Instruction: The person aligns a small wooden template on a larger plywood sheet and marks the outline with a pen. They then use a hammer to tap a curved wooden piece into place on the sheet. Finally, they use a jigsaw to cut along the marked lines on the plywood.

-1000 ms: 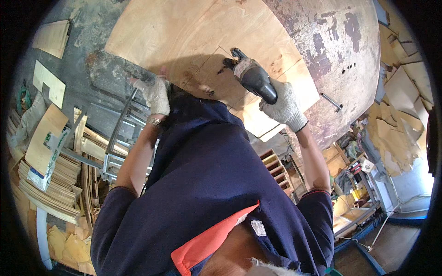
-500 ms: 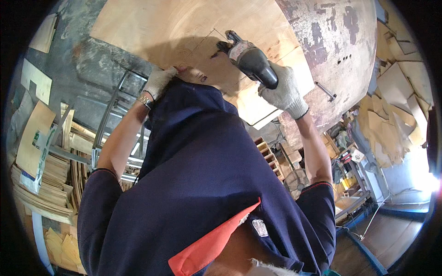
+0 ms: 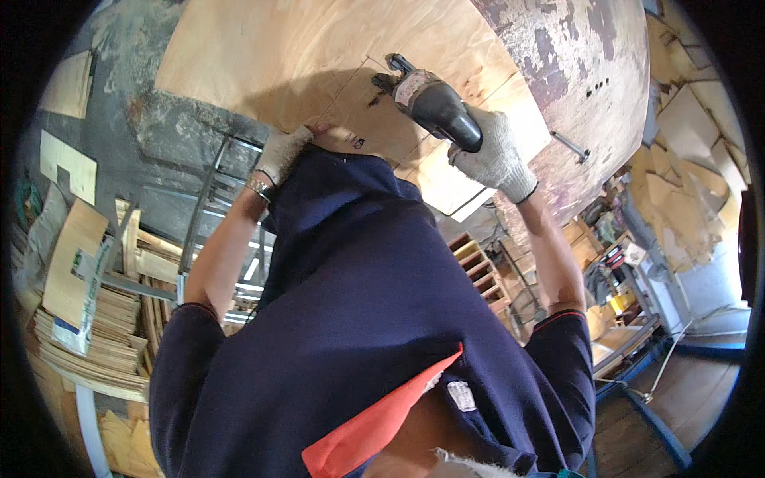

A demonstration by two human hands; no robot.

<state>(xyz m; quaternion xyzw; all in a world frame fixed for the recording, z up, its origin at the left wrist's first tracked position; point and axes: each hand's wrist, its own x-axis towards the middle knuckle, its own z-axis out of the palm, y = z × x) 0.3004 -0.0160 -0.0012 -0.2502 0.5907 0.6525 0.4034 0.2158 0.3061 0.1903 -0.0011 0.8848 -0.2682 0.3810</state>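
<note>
A large plywood sheet [image 3: 263,48] with pencil lines lies on the worktop in front of me. My right hand [image 3: 496,155], in a knitted work glove, is closed round the rear of a black jigsaw [image 3: 438,107]. The saw rests on the sheet, its front end close to a corner of the drawn lines; its blade cannot be made out. At the sheet's near edge, left of the saw, my gloved left hand [image 3: 283,153] is closed on the plywood, its fingers partly hidden by my dark shirt. Small dark handwriting shows on the wood near that hand.
The worn worktop [image 3: 574,103] has peeling paint, and a metal rod [image 3: 570,147] sits right of the sheet. A metal frame [image 3: 211,191] stands below my left hand. Stacked boards [image 3: 92,342] lie at left, a slatted wooden rack [image 3: 480,271] near my right arm, offcuts [image 3: 685,175] far right.
The whole view has shifted slightly. The jigsaw sits a touch nearer the drawn corner, and both hands keep their holds.
</note>
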